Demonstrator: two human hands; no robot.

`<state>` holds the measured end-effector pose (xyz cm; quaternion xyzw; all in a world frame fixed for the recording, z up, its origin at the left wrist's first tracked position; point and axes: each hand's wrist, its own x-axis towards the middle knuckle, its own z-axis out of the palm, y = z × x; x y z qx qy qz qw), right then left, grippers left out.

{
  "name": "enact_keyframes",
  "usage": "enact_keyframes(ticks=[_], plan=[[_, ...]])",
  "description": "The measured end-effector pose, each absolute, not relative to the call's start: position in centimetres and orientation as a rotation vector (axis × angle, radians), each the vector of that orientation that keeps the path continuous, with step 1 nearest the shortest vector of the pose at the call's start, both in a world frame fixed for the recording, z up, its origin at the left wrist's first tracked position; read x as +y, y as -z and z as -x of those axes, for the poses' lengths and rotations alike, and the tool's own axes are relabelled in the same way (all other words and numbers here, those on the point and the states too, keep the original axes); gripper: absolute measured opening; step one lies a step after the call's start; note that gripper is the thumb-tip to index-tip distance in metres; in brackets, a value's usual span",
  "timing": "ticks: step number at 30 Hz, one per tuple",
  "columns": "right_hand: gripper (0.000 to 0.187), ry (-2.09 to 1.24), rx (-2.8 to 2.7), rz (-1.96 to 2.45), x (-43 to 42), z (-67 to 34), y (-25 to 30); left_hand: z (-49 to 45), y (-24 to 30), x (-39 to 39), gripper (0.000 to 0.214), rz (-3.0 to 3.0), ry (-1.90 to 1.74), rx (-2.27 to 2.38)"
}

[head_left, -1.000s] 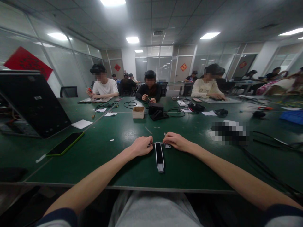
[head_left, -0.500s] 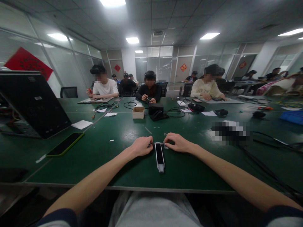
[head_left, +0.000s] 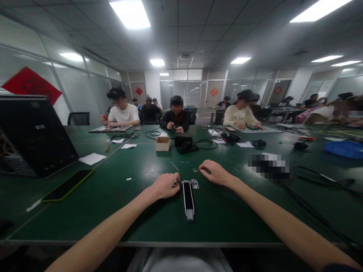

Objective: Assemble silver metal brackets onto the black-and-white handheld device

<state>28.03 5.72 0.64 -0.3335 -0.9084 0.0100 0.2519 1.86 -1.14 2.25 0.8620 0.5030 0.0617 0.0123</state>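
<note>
A long, narrow device (head_left: 188, 201) with a black strip and pale edges lies on the green table in front of me, its narrow end toward me. At its far end a small silver metal bracket (head_left: 194, 184) sticks out to the right. My left hand (head_left: 166, 186) is closed at the far left end, pinching a metal piece that its fingers partly hide. Beyond the bracket, my right hand (head_left: 214, 172) hovers with thumb and fingers apart, holding nothing I can see. Several tiny metal parts (head_left: 195, 170) lie just left of its fingertips.
A green-edged phone (head_left: 68, 185) and a black computer case (head_left: 36, 136) are on the left. Farther back stand a small open box (head_left: 162, 144) and a black device (head_left: 184, 142). Cables (head_left: 317, 211) and a blue tray (head_left: 343, 149) lie right. People sit across the table.
My right hand has let go of the right-hand bracket and moved away from it toward the tiny parts, leaving the bracket exposed. My left hand stays at the device. The view has tilted up slightly.
</note>
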Motion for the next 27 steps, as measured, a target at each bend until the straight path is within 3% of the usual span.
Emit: enact_keyframes(ticks=[20, 27], plan=[[0.018, -0.076, -2.644, 1.165, 6.6, -29.0, -0.1, -1.8, -2.0, -0.8, 0.018, -2.671, -0.214, 1.603], [0.017, -0.402, -2.535, 1.096, 3.8, -26.2, -0.9, -1.9, -1.8, -0.9, 0.016, -2.702, -0.206, 1.604]])
